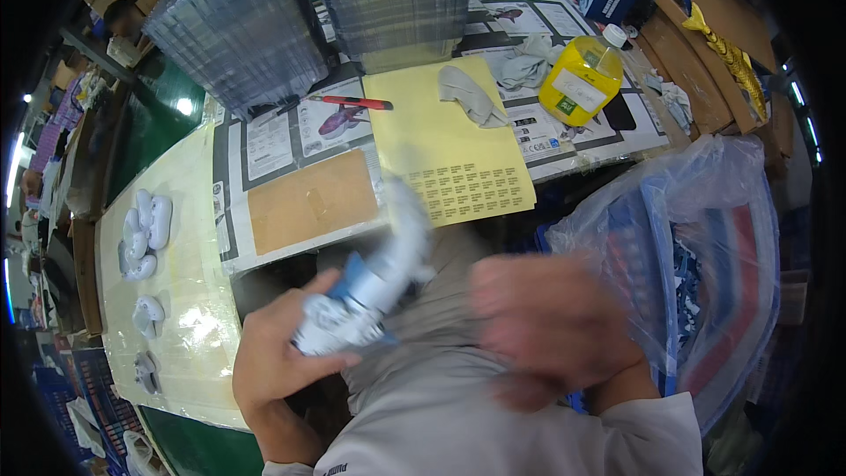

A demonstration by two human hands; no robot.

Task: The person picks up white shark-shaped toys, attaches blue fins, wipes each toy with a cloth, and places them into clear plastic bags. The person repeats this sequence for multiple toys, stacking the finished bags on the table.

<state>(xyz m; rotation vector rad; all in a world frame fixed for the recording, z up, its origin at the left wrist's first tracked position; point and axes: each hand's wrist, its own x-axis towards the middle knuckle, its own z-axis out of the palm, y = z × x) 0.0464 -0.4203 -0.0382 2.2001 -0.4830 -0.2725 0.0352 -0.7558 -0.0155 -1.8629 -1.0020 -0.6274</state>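
My left hand (pixel 268 347) grips a white and blue plastic toy (pixel 347 317) that looks like a jointed fish or shark. The toy's far end curves up above my lap and is smeared by motion. To the right of the toy, my right hand (pixel 552 324) is strongly blurred, and whether it holds anything cannot be made out. The front edge of the worktable lies just beyond the toy. On it are a brown cardboard piece (pixel 314 201) and a yellow sheet of small printed stickers (pixel 456 165).
White game-type controllers (pixel 149 225) sit on the left table. Clear plastic trays (pixel 390 0) are stacked at the back. A red cutter (pixel 357 102), a grey cloth (pixel 470 96) and a yellow liquid bottle (pixel 578 82) lie beyond. A striped woven bag (pixel 720 244) holding blue-white pieces stands right.
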